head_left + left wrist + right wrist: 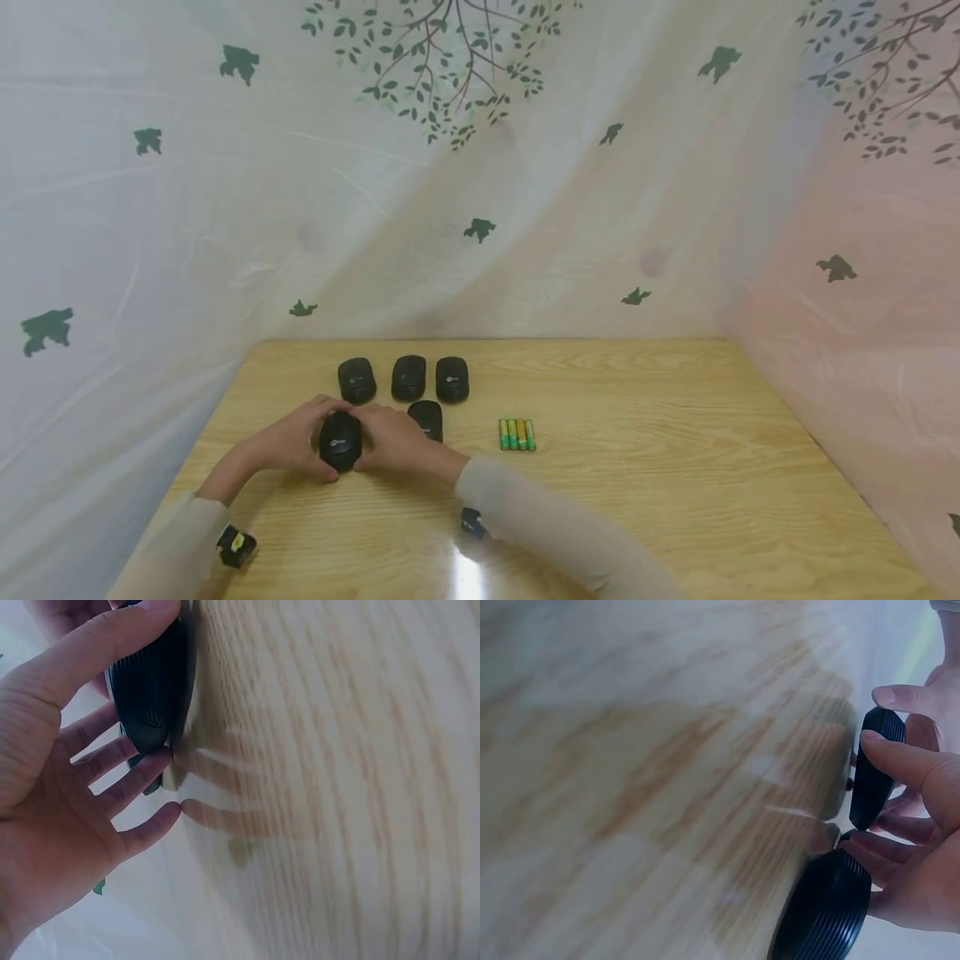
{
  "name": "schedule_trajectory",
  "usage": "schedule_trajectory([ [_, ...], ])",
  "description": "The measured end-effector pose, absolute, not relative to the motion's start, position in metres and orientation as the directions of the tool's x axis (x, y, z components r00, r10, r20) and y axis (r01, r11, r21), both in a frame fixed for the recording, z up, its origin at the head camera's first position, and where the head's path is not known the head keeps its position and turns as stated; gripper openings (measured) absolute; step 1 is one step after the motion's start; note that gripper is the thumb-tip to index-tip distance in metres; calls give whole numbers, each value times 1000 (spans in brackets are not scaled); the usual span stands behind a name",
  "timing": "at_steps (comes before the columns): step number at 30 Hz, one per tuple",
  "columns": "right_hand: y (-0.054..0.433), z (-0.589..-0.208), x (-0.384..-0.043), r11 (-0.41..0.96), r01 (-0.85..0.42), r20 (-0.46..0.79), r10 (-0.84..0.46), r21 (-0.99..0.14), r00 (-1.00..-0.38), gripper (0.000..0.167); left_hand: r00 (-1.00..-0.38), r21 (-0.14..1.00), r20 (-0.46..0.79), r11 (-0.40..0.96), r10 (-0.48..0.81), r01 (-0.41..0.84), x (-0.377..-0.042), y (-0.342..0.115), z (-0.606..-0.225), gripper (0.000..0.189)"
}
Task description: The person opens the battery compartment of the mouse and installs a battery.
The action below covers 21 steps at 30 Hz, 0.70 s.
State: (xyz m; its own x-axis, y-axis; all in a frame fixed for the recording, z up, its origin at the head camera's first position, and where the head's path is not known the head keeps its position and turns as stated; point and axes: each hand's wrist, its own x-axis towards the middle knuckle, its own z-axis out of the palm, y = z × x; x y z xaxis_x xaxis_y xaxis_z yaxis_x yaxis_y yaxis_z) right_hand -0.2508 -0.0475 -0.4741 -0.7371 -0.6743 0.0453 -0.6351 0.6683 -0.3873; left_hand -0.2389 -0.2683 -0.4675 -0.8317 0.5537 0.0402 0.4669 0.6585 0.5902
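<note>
A black computer mouse [341, 442] sits at the left of the table between my two hands. My left hand [296, 437] holds its left side, thumb at the near end and fingers at the far end. From the other side my right hand [393, 437] grips the same mouse. In the left wrist view the thumb lies on the mouse [154, 675], while the lower fingers spread free near the tabletop. The right wrist view has both thumbs at one end of the mouse [875, 769]. Whether it touches the table, I cannot tell.
Just right of my right hand lies a second mouse [426, 418], partly covered by that hand. Three more mice, left [357, 381], middle [408, 378] and right [452, 379], form a row behind. Several green-and-gold batteries [517, 434] lie side by side farther right on the wooden table [675, 467].
</note>
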Motion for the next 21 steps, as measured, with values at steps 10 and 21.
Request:
schedule_trajectory([
  [10, -26, -459, -256, 590, -556, 50, -658, -586, -751, 76, -849, 636, 68, 633, 524, 442, -239, -261, -454, 91],
  [21, 17, -436, -270, 325, -438, 147, -639, -838, -755, 72, -844, 745, 105, 521, 525, 417, -255, -231, -430, 83],
])
